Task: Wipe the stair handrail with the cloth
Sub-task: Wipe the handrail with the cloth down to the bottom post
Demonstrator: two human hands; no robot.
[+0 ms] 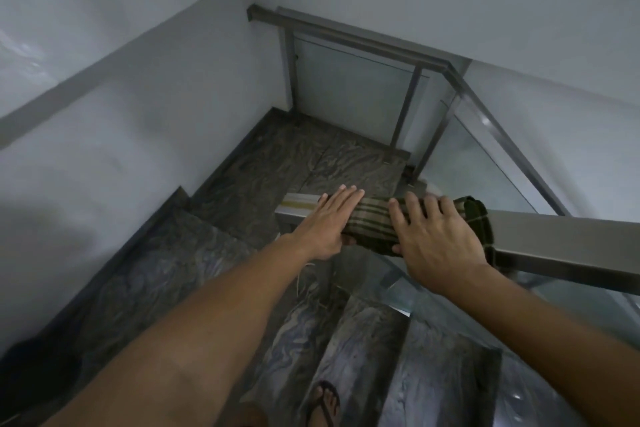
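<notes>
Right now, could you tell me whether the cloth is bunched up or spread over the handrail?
Spread: the cloth is draped over the handrail, with both hands pressed flat on it.

Pale white plastered walls (145, 87) at ten o'clock, dark veined marble stair treads (349, 333) at six (dim, even light).

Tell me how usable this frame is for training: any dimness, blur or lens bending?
Head view: dim, flat light; handrail and cloth fairly sharp, though stairs look soft; small glints on the glass panel; wide-angle bending curves the walls toward the edges.
</notes>
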